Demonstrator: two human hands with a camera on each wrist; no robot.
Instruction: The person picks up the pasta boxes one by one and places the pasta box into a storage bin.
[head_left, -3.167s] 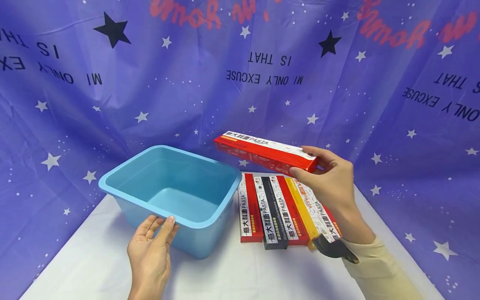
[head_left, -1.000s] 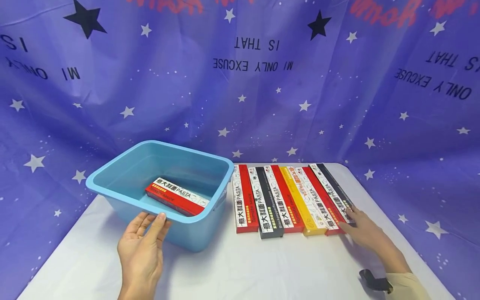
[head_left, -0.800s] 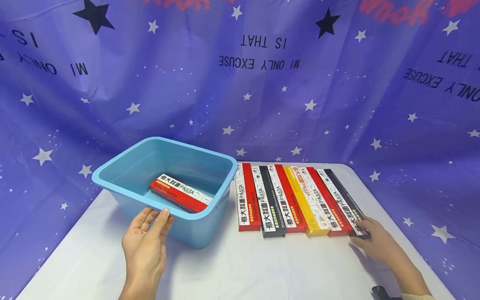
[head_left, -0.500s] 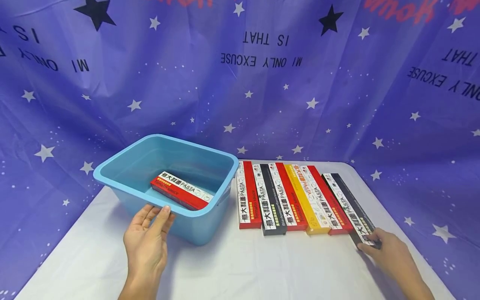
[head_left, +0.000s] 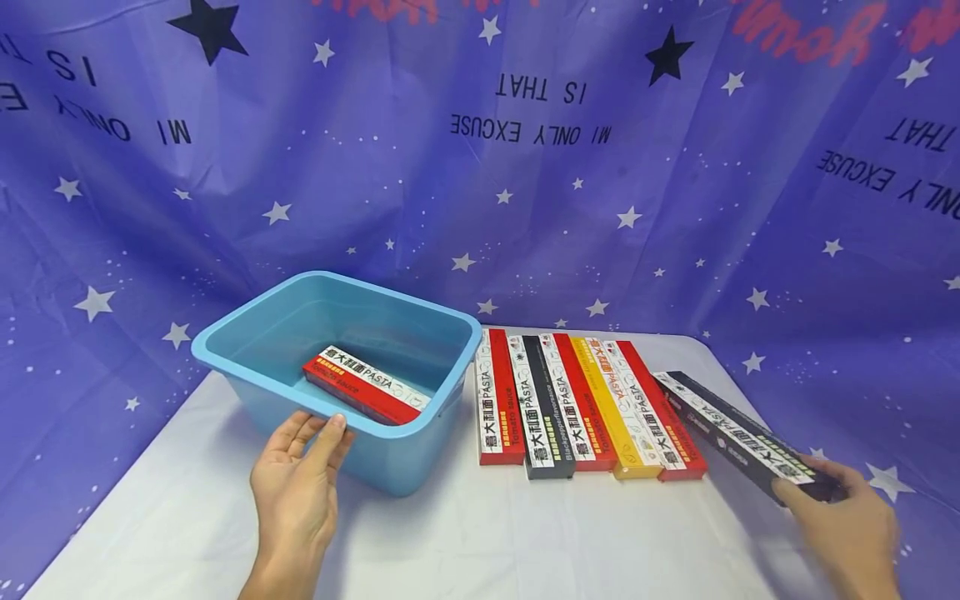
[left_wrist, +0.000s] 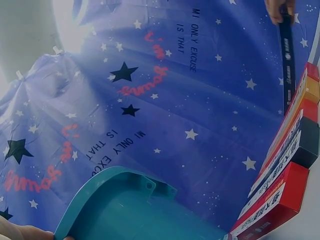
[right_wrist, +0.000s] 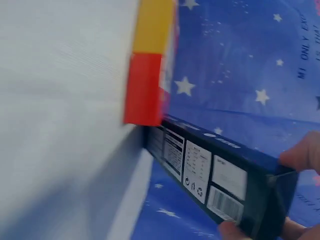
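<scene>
My right hand (head_left: 847, 512) grips the near end of a black pasta box (head_left: 742, 433), thumb on one side and fingers on the other. That box slants with its near end raised off the table, as the right wrist view shows, where its printed underside (right_wrist: 197, 170) and barcode face the camera. With thumb and fingers, my left hand (head_left: 300, 487) pinches the front rim of a blue plastic tub (head_left: 405, 462). Inside the tub lies a red and white tomato sauce pasta box (head_left: 363, 387).
Right of the tub, several pasta boxes lie side by side on the white table (head_left: 525, 542): a red one (head_left: 502, 400), a black one (head_left: 542, 408), a yellow one (head_left: 611, 408) and more red ones. A purple starry curtain (head_left: 420, 167) hangs behind and around.
The red pasta box went from my right hand into the tub. The right hand then took the black box at the row's right end, pulled it nearer and lifted it. The left hand stayed.
</scene>
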